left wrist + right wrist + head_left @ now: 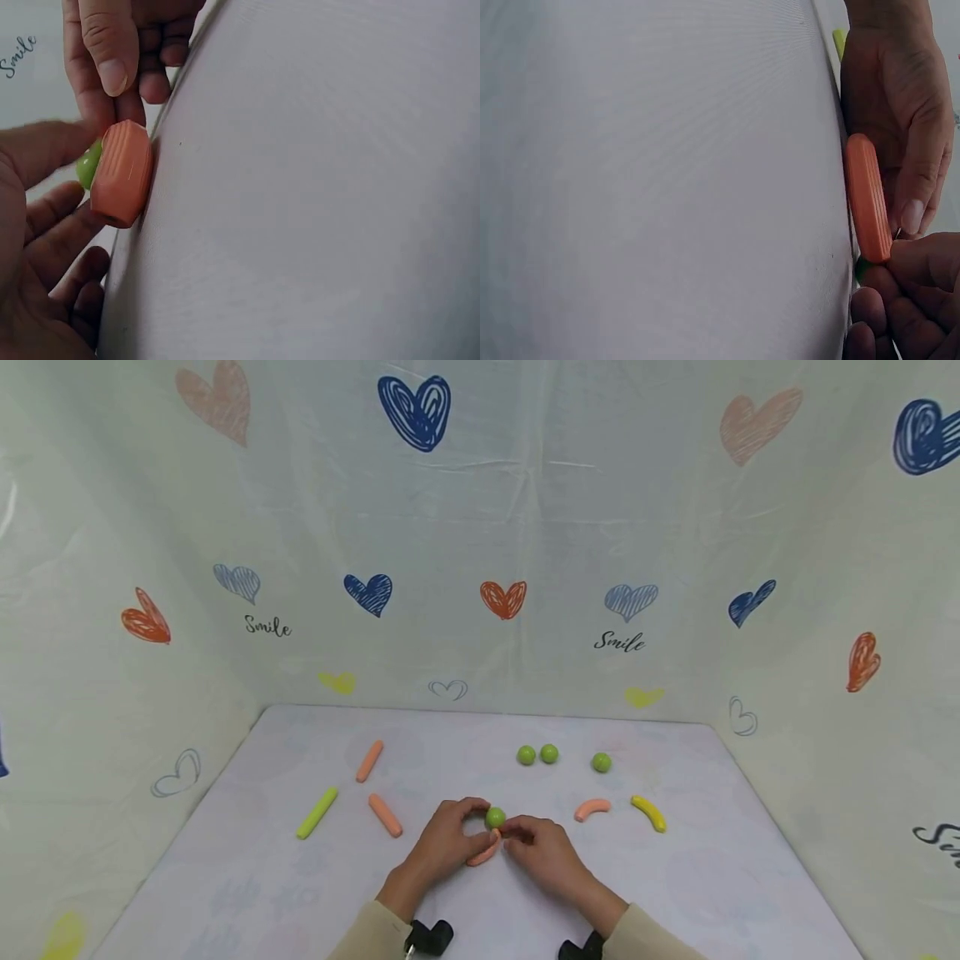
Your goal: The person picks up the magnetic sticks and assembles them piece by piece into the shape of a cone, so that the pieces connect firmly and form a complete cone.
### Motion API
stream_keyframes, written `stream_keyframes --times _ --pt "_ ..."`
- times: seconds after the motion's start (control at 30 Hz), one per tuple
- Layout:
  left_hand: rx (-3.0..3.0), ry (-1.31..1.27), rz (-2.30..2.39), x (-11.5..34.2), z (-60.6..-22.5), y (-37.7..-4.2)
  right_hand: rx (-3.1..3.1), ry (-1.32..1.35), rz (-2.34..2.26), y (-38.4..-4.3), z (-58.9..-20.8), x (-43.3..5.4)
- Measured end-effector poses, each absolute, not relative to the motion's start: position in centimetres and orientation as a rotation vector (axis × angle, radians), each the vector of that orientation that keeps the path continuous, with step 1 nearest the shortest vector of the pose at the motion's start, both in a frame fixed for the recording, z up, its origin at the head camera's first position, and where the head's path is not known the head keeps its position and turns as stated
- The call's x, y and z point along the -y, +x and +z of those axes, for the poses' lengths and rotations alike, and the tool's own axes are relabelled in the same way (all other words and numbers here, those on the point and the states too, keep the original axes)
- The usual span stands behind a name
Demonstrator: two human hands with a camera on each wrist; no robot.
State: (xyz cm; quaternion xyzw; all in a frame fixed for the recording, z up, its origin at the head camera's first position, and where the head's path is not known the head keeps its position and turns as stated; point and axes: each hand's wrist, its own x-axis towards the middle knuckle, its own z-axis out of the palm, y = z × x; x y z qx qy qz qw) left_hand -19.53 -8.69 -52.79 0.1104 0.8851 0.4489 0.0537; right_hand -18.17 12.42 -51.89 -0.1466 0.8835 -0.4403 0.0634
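In the head view, a green ball (495, 817) and a curved orange stick (482, 853) lie close together between both hands, near the table's front. My left hand (447, 837) has its index finger and thumb on either side of the ball, pinching it. The tip of my right hand (546, 858) pinches the far end of the orange stick beside the ball. Seen from the left wrist, the stick (124, 174) is ridged and partly covers the ball (88, 165). From the right wrist, its end (868, 199) meets the right thumb, and the ball is mostly hidden.
On the white table (225, 893), two straight orange sticks (370, 761) and a yellow-green stick (317, 813) lie left. Several more pieces lie behind and right: green balls (527, 755), a curved orange stick (592, 809) and a curved yellow stick (648, 813). A heart-printed curtain (465, 527) surrounds the table.
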Motion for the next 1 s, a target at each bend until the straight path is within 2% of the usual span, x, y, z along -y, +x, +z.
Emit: stream_keyframes --times 0.3,1.0 --pt "-2.749 0.338 1.225 8.3 -52.6 -18.9 -2.666 -0.328 -1.388 -18.5 -51.7 -12.5" --pt "-2.833 0.539 1.227 10.0 -53.0 -19.8 -2.677 -0.194 -1.463 -18.4 -52.0 -14.7"
